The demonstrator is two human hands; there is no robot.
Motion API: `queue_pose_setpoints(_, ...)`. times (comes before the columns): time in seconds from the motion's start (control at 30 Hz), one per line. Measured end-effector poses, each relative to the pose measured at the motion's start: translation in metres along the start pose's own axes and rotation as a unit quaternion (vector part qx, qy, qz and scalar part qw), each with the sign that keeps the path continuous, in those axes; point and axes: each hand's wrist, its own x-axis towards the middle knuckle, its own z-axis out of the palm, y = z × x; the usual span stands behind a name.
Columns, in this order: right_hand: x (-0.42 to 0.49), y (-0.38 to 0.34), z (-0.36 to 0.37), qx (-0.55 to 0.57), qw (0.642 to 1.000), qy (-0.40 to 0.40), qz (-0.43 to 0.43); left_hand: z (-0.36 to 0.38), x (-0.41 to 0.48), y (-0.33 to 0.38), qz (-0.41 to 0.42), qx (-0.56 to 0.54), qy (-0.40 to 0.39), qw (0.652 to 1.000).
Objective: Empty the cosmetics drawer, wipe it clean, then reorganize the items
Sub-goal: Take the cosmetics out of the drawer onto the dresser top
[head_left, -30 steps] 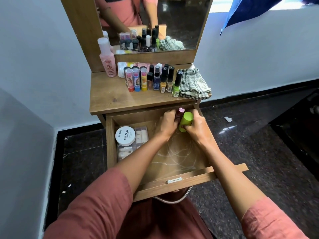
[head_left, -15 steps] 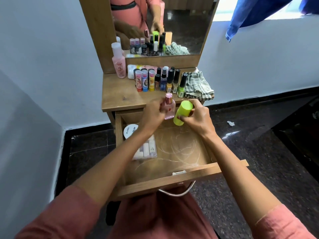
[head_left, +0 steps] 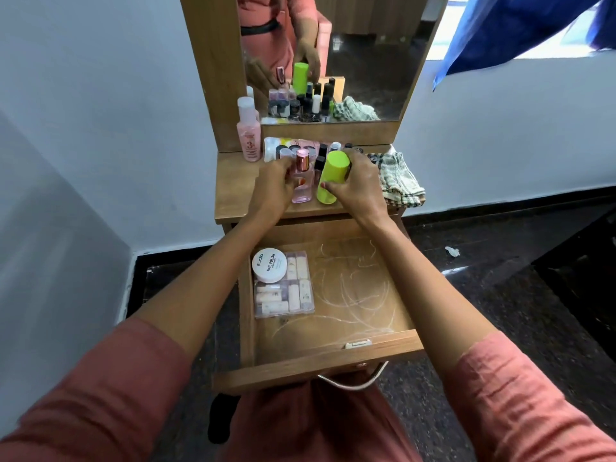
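The wooden drawer (head_left: 333, 358) is pulled out below the dressing table top (head_left: 233, 195). Inside it, at the left, a white nail polish remover jar (head_left: 269, 265) sits on a clear case of small tubes (head_left: 283, 291); white scratch marks cover the bare bottom. My left hand (head_left: 271, 191) grips a pink perfume bottle (head_left: 302, 181) with a rose-gold cap, its base at the table top. My right hand (head_left: 358, 185) holds a lime-green cylinder (head_left: 331, 176) upright beside it. Behind them stands a row of nail polish bottles and lip balms (head_left: 320, 151).
A tall pink bottle (head_left: 248, 135) stands at the back left of the table top. A checked cloth (head_left: 398, 178) lies at its right end. The mirror (head_left: 333, 58) rises behind. Dark tiled floor (head_left: 500, 295) surrounds the table; a metal handle (head_left: 353, 383) hangs under the drawer front.
Both hands have lifted the pink bottle and the green cylinder out of the drawer's back and up onto the table top in front of the nail polish row.
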Motion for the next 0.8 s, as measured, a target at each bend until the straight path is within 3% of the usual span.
queue_pose_setpoints(0.6, 0.009, 0.011, 0.028, -0.007, 0.999, 0.035, 0.007, 0.011, 0.003, -0.009, 0.015, -0.033, 0.074, 0.997)
queue_pose_setpoints(0.8, -0.004, 0.014, 0.021, 0.014, 0.998, 0.057, 0.003, 0.010, -0.012, -0.005, -0.011, -0.116, 0.088, 0.989)
